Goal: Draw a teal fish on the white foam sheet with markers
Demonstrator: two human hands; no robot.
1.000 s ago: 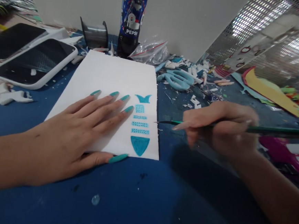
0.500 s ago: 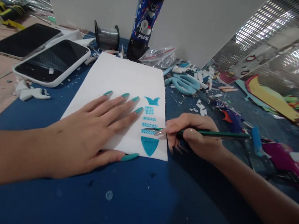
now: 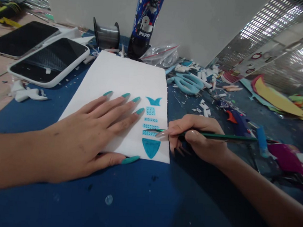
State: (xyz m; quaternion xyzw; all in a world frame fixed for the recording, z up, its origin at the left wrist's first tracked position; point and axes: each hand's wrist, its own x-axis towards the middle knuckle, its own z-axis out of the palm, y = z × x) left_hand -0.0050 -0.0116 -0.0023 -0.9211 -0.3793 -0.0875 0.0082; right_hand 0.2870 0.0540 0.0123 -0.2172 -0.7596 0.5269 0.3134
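Observation:
A white sheet [image 3: 128, 73] lies on the blue table surface, bearing a column of teal shapes along its right side. They are a fish-tail shape [image 3: 154, 101], several dotted bands [image 3: 151, 119] and a rounded triangle [image 3: 151, 147]. My left hand [image 3: 101, 127] rests flat on the sheet, fingers stretched out, just left of the shapes. At the sheet's right edge, my right hand [image 3: 195, 134] pinches a slim green-handled tool [image 3: 233, 137] with a narrow, pointed, metallic-looking tip. That tip lies over the lower dotted bands; whether it touches them I cannot tell.
Blue-handled scissors [image 3: 187, 83] and white scraps [image 3: 205, 109] lie right of the sheet. Behind it stand a Pepsi bottle [image 3: 145, 25], a spool [image 3: 106, 34] and a plastic bag [image 3: 161, 55]. Two phones, one white-edged [image 3: 50, 62], lie left. A magenta tool [image 3: 286, 161] is far right.
The view has shifted slightly, so the background things sit a little differently in the frame. Both hands and the green tool keep nearly the same place over the sheet.

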